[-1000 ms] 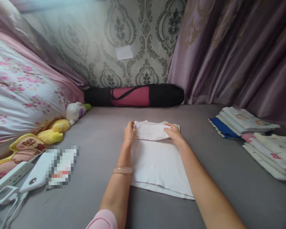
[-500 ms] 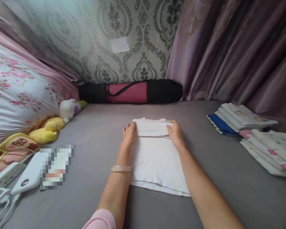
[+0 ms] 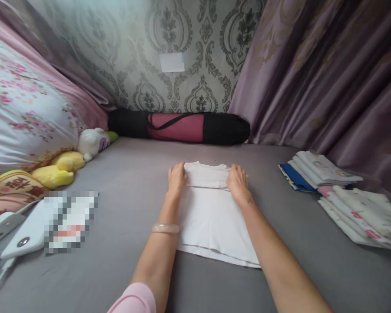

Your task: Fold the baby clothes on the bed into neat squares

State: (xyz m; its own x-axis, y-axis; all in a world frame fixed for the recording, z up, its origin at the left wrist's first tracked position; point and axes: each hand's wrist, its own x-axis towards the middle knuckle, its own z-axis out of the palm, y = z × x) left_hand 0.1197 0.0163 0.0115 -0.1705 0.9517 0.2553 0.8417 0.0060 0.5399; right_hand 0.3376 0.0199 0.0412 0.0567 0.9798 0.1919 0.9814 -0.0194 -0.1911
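Observation:
A white shirt point(image 3: 211, 221) lies flat on the grey sheet, its sleeve part folded across in a band near the collar at the far end. My left hand point(image 3: 177, 178) is at the shirt's upper left corner, fingers curled on the edge of the fabric. At the opposite upper corner, my right hand point(image 3: 237, 179) pinches the cloth, its fingertips partly hidden behind the hand. The lower hem spreads towards me, showing two layers slightly offset.
Two stacks of folded clothes point(image 3: 322, 167) point(image 3: 361, 213) sit at the right. A black and pink bag point(image 3: 176, 127) lies along the wall. Plush toys point(image 3: 57, 169), a white power bank point(image 3: 29, 234) and a power strip point(image 3: 1, 228) are at the left on the grey sheet point(image 3: 117, 269).
My fingers have curled in more at the shirt's upper corners. The shirt stays almost in place, while the camera view has shifted slightly.

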